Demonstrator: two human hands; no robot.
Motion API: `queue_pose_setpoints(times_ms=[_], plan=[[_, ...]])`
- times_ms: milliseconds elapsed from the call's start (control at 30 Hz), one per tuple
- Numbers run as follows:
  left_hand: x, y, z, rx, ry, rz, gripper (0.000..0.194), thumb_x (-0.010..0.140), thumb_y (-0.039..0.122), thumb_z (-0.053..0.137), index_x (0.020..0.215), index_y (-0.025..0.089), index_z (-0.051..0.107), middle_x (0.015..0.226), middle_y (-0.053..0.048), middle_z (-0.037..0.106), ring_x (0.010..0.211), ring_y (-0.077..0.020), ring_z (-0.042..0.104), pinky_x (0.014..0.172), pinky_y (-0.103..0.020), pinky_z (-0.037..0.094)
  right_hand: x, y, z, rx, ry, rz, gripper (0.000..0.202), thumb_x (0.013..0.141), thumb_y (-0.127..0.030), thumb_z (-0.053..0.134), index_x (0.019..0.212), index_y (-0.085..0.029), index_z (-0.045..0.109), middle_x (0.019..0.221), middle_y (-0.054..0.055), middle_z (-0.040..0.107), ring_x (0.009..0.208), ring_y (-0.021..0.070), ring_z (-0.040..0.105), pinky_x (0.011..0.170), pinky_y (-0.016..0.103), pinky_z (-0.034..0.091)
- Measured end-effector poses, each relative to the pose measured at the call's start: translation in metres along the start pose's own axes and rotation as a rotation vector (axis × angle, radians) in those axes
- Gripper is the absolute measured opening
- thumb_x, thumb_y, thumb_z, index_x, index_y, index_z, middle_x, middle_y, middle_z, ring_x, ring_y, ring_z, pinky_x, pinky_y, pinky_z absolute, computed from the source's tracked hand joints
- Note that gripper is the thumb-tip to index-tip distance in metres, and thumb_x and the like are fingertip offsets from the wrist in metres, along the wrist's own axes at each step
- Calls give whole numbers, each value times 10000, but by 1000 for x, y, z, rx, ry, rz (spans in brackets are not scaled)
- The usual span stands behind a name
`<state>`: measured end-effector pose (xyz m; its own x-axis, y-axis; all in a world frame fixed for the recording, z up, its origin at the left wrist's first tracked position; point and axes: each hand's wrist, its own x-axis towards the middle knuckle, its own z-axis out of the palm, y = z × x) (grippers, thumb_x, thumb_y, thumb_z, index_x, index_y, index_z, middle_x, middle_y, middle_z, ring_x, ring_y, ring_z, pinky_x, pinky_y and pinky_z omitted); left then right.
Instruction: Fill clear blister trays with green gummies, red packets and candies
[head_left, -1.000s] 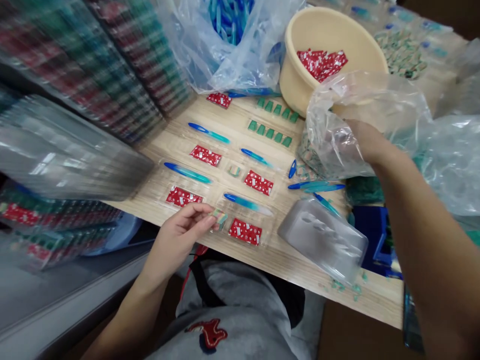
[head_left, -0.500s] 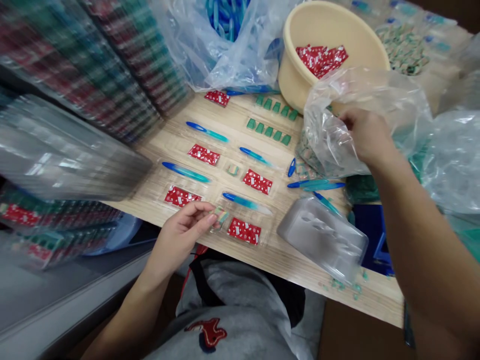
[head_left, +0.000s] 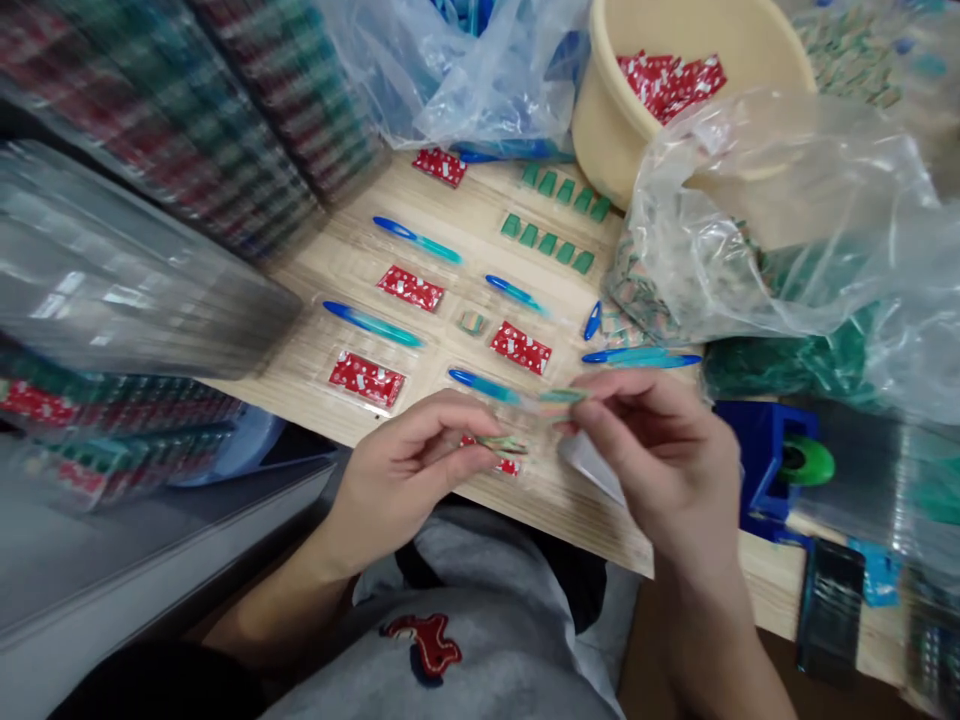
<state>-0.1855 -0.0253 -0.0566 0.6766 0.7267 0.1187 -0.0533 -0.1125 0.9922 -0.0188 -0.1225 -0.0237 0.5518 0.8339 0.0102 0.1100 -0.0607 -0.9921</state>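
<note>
My left hand pinches small striped green-and-cream pieces between thumb and fingers. Just to its right, my right hand is closed on a similar small striped piece, somewhat blurred. Both hands hover over a clear plastic tray with a blue-to-teal pen-shaped tool and a red patterned packet, partly hidden by my left hand. Beyond them, clear trays hold more such tools and red packets. One striped piece lies in a compartment there.
Stacks of filled clear trays rise at the left. Behind the trays are rows of green pieces, a cream tub of red packets and a plastic bag. A blue tape dispenser and black phone-like object are at right.
My right hand has come out of the plastic bag and moved down-left beside my left hand, bringing a striped piece. My left hand has shifted right, and the view has tilted slightly.
</note>
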Motion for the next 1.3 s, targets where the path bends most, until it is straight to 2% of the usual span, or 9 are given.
queue_pose_setpoints(times_ms=[133,333,533,700,833,967,1067,1167,1300], plan=[[-3,7,2,117,-53,150,154,881,116,666,984,230,668,915,25,694,882,-72,659,814,-147,542,-12,2,12,-41,-97,-42,178,843,-75,670,897,-244,687,839,-57,710,766,60,663,723,148,533],[-10,3,4,232,79,279,164,884,112,663,1014,210,644,918,3,679,870,-102,657,786,-214,565,-21,-6,11,-89,-150,-109,225,861,-57,658,966,-252,696,911,-47,724,873,75,677,814,166,535],[-12,2,0,378,76,382,90,900,115,643,944,192,660,987,-12,662,934,-101,646,823,-214,550,-21,-4,14,-9,-142,1,174,856,-107,692,932,-260,726,891,-55,761,818,76,710,748,149,560],[-12,4,-2,392,39,341,85,927,142,611,957,209,654,966,-7,678,899,-105,663,799,-223,563,-19,-4,14,4,-172,-1,162,845,-109,700,913,-251,740,911,-33,772,862,108,720,822,206,578],[-12,3,-1,365,16,269,91,925,167,619,976,237,649,962,-3,686,901,-118,669,801,-245,573,-18,-6,14,-29,-173,14,159,836,-118,707,900,-256,752,887,-20,777,845,140,727,811,253,595],[-15,-1,0,253,84,244,121,904,152,645,993,234,639,937,-6,691,887,-130,668,792,-264,577,-19,-3,18,-2,-168,43,185,844,-110,688,912,-265,762,893,-20,783,832,136,733,750,230,602],[-15,-4,-2,197,94,248,134,889,135,660,985,225,636,928,-5,685,876,-120,663,783,-244,570,-21,0,20,22,-157,31,223,867,-102,662,947,-286,760,936,-33,779,875,111,727,784,200,589],[-14,-6,-3,218,77,235,138,887,129,659,987,221,633,948,-9,683,910,-123,664,812,-249,564,-24,3,21,2,-170,30,227,866,-126,680,996,-298,749,990,-32,770,929,111,715,844,211,577],[-15,-7,-3,286,40,241,90,917,161,625,986,219,626,946,-24,684,919,-132,666,816,-263,562,-26,8,25,-72,-203,14,243,821,-153,733,1028,-281,724,1015,-10,753,911,134,707,823,248,584]])
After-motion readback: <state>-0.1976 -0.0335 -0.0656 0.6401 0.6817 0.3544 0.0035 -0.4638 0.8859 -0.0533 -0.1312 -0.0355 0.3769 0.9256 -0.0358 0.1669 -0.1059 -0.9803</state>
